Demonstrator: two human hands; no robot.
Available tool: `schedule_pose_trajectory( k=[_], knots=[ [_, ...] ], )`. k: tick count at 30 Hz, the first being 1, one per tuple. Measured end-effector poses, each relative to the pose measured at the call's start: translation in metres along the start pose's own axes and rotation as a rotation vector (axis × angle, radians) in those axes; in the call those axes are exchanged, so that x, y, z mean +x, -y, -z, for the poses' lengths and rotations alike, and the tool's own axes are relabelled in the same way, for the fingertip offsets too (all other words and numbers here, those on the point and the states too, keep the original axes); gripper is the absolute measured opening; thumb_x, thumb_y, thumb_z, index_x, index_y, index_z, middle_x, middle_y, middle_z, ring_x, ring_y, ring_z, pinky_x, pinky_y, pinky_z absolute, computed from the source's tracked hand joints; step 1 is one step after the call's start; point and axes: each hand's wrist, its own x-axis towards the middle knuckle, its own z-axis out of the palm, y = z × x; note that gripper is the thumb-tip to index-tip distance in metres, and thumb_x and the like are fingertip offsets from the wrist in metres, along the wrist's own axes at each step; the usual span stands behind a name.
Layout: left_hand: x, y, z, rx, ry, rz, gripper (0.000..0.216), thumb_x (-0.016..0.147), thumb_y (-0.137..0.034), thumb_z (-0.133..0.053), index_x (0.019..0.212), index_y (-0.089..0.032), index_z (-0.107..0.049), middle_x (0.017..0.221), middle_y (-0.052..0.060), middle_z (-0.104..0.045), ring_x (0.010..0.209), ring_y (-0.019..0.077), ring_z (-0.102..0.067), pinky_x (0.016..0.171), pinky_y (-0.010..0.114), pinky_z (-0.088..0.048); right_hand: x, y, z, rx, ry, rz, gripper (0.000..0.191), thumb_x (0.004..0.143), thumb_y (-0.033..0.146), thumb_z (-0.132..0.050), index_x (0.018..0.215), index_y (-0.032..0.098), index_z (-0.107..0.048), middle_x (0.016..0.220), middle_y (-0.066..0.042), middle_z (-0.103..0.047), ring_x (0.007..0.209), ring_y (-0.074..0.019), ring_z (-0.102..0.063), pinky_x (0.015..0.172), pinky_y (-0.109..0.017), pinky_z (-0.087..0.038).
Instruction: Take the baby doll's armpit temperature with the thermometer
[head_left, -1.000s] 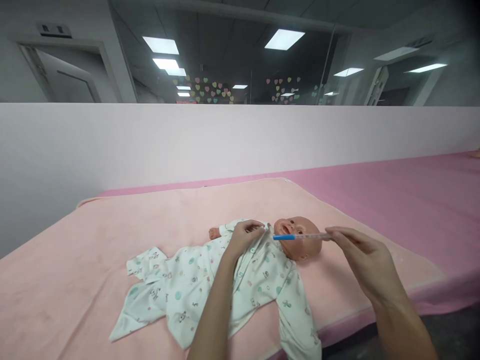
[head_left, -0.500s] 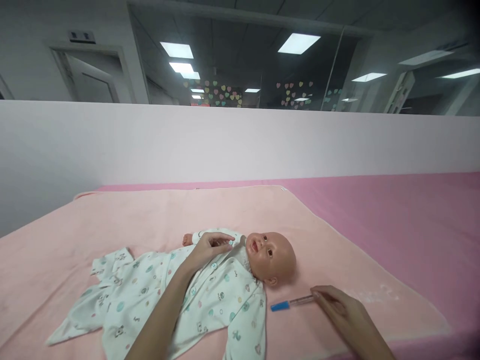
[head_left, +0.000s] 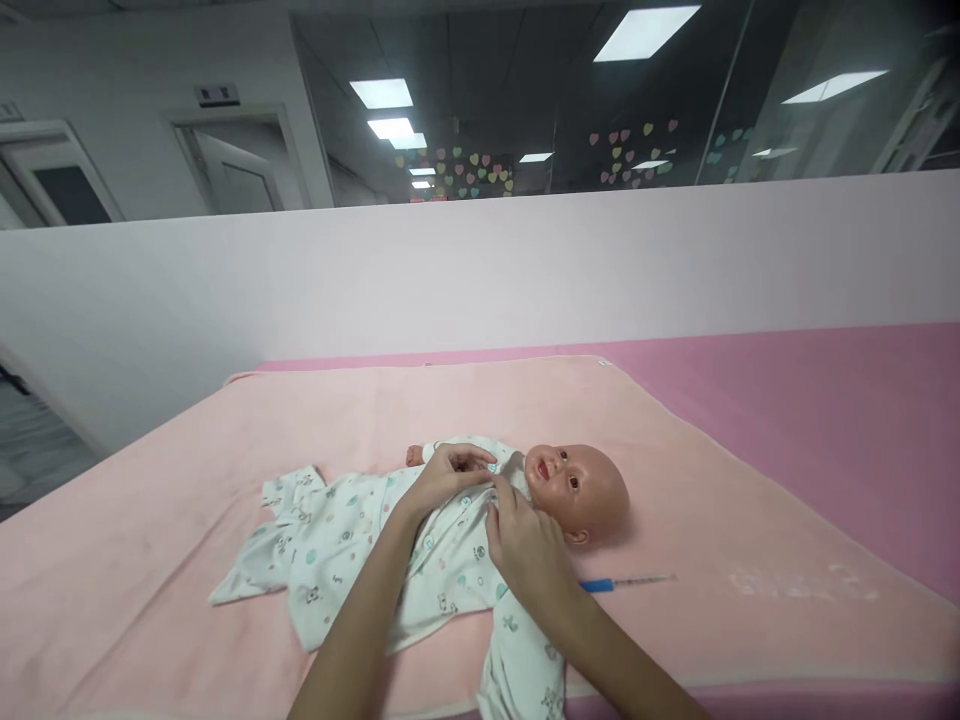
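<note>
A baby doll in a white printed romper lies on its back on a pale pink blanket, head to the right. My left hand rests on the doll's chest near the collar, fingers curled on the fabric. My right hand pinches the romper's front just below the collar. A thin thermometer with a blue cap lies loose on the blanket beside the doll's head, just right of my right wrist.
The blanket covers a long pink padded counter running to the right. A low white partition wall stands behind it, with glass and a dark room beyond. The counter's front edge is near the bottom of the view.
My right hand has let go of the blue-capped thermometer, leaving it on the blanket, and moved left onto the doll's romper. My left hand stayed at the collar.
</note>
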Motion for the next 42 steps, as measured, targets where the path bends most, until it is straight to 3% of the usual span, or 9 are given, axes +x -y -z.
schedule_pose_trajectory(
  k=[3, 7, 11, 19, 25, 35, 42],
  knots=[
    [0.0, 0.002, 0.0, -0.005, -0.002, -0.003, 0.033, 0.062, -0.033, -0.072, 0.086, -0.011, -0.067, 0.065, 0.003, -0.06, 0.062, 0.0101, -0.052, 0.057, 0.02, -0.039, 0.004, -0.002, -0.01, 0.086, -0.058, -0.064, 0.026, 0.082, 0.014, -0.038, 0.102, 0.015, -0.053, 0.069, -0.006, -0.063, 0.051, -0.0176, -0.059, 0.043, -0.025, -0.04],
    [-0.003, -0.001, -0.001, 0.043, 0.045, 0.001, 0.03, 0.063, -0.029, -0.07, 0.087, -0.011, -0.068, 0.066, 0.003, -0.062, 0.06, 0.0098, -0.052, 0.056, 0.02, -0.039, 0.001, -0.009, -0.015, 0.347, -0.233, -0.01, 0.023, 0.085, 0.014, -0.034, 0.096, 0.017, -0.054, 0.083, -0.008, -0.063, 0.071, -0.0172, -0.061, 0.057, -0.026, -0.048],
    [-0.011, -0.005, -0.003, 0.079, 0.059, -0.001, 0.028, 0.065, -0.029, -0.066, 0.087, -0.011, -0.07, 0.067, 0.004, -0.064, 0.061, 0.0111, -0.054, 0.057, 0.021, -0.04, -0.004, -0.011, -0.024, 0.471, -0.366, -0.019, 0.021, 0.087, 0.017, -0.035, 0.093, 0.019, -0.055, 0.081, -0.007, -0.062, 0.07, -0.0162, -0.059, 0.061, -0.029, -0.049],
    [-0.019, -0.012, -0.003, 0.062, 0.087, -0.043, 0.028, 0.071, -0.033, -0.061, 0.088, -0.013, -0.071, 0.076, 0.007, -0.069, 0.071, 0.016, -0.059, 0.064, 0.023, -0.044, -0.006, -0.012, -0.028, 0.498, -0.366, -0.03, 0.021, 0.089, 0.021, -0.037, 0.098, 0.018, -0.055, 0.085, -0.007, -0.062, 0.074, -0.017, -0.057, 0.068, -0.032, -0.049],
    [-0.023, -0.02, -0.003, 0.134, 0.175, -0.055, 0.034, 0.067, -0.034, -0.066, 0.094, -0.015, -0.07, 0.085, 0.007, -0.07, 0.082, 0.0199, -0.061, 0.072, 0.026, -0.046, -0.007, -0.012, -0.029, 0.524, -0.359, -0.098, 0.021, 0.088, 0.027, -0.038, 0.092, 0.019, -0.057, 0.075, -0.005, -0.061, 0.066, -0.0164, -0.057, 0.058, -0.029, -0.047],
    [-0.022, -0.012, -0.006, 0.187, 0.132, -0.079, 0.026, 0.071, -0.031, -0.062, 0.089, -0.016, -0.071, 0.081, 0.006, -0.071, 0.077, 0.0185, -0.062, 0.068, 0.025, -0.046, -0.006, -0.006, -0.021, 0.598, -0.39, -0.125, 0.018, 0.086, 0.025, -0.042, 0.082, 0.018, -0.058, 0.067, -0.002, -0.057, 0.051, -0.0119, -0.046, 0.052, -0.025, -0.042],
    [-0.02, -0.01, -0.004, 0.242, 0.184, -0.107, 0.026, 0.075, -0.028, -0.057, 0.096, -0.018, -0.069, 0.091, 0.006, -0.07, 0.086, 0.0178, -0.061, 0.076, 0.024, -0.045, -0.012, -0.009, -0.027, 0.669, -0.325, -0.185, 0.019, 0.085, 0.026, -0.043, 0.098, 0.015, -0.053, 0.058, 0.002, -0.05, 0.043, -0.0106, -0.039, 0.046, -0.024, -0.039]
  ],
)
